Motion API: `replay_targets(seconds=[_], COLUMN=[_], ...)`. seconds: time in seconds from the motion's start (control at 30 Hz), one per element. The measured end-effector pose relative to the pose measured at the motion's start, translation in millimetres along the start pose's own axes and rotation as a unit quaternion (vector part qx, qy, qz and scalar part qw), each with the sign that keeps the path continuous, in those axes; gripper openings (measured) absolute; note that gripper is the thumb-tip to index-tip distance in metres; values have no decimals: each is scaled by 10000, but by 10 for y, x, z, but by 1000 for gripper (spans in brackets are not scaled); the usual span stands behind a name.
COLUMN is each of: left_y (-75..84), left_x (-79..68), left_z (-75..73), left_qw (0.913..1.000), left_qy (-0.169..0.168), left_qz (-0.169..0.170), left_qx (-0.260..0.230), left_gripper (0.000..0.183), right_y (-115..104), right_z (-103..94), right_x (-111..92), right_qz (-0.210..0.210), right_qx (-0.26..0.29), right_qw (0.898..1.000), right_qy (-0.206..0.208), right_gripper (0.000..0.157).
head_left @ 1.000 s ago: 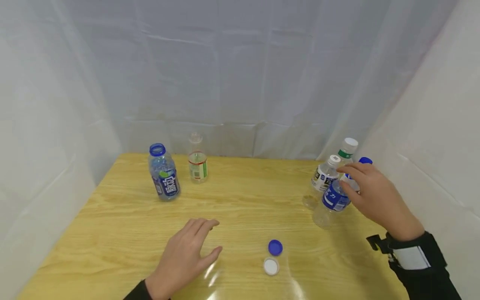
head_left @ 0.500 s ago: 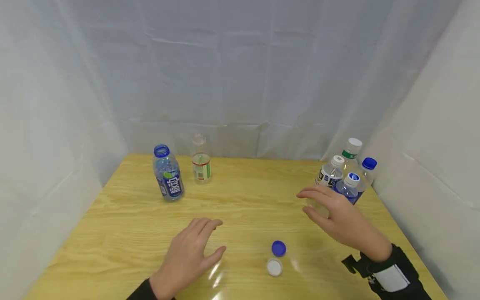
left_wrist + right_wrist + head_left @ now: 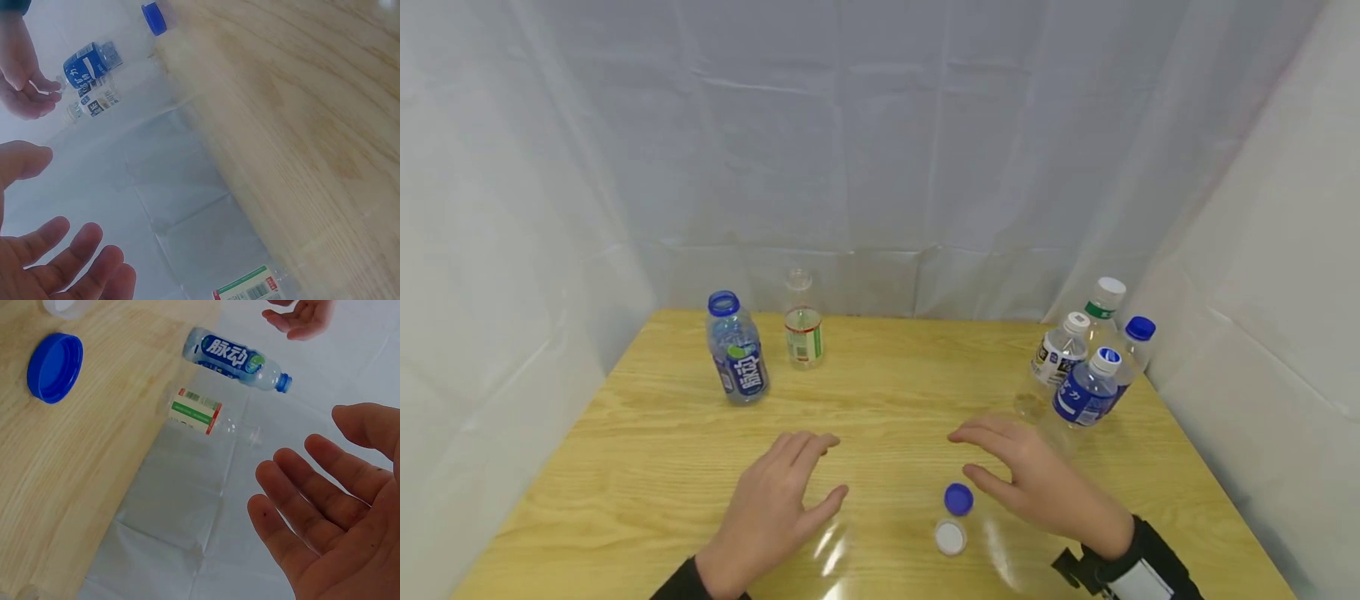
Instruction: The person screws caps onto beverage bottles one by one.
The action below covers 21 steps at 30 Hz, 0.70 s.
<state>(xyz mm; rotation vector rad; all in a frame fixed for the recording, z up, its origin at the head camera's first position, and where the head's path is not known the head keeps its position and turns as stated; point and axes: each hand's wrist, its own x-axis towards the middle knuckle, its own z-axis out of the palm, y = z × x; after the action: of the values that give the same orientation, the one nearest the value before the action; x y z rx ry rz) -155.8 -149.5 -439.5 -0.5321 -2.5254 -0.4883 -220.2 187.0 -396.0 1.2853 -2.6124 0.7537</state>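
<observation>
Two caps [image 3: 958, 499] [image 3: 951, 537] lie between the hands [image 3: 775, 504] [image 3: 1033, 479]; six bottles [image 3: 739, 358] stand beyond.

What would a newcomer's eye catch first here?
Probably the left hand and right hand, holding nothing, over the table. Next, the loose blue cap and white cap near the right hand. Then the uncapped blue bottle and clear bottle at back left, and four capped bottles clustered at right.

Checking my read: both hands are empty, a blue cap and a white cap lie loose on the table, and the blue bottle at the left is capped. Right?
Not quite: the blue bottle is uncapped; the head view shows its open mouth. Left hand and right hand are empty, and the blue cap and white cap lie loose on the table.
</observation>
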Motion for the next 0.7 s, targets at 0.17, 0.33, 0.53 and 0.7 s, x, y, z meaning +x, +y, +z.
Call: replay_targets(seconds=[0.17,0.33,0.53,0.7], left_y=[0,-46,-210,-436], left_x=[-2,6,114,242], left_z=[4,-32,-156,-272], left_qw=[10000,9997,9971,9909], left_qy=[-28,202,686,1197], left_qz=[-64,-146,-319,-619], left_qx=[-22,0,24,37], left_gripper=[53,53,55,64], right_y=[2,-5,-21,-19], right_z=[126,191,251,313], right_x=[-5,-5,-20,-47], right_qz=[29,215,345,284], right_qx=[193,279,252,67], right_qw=[9995,9985,9973,9979], right_qy=[-256,-429,-603,-583], right_gripper=[40,40,40,41])
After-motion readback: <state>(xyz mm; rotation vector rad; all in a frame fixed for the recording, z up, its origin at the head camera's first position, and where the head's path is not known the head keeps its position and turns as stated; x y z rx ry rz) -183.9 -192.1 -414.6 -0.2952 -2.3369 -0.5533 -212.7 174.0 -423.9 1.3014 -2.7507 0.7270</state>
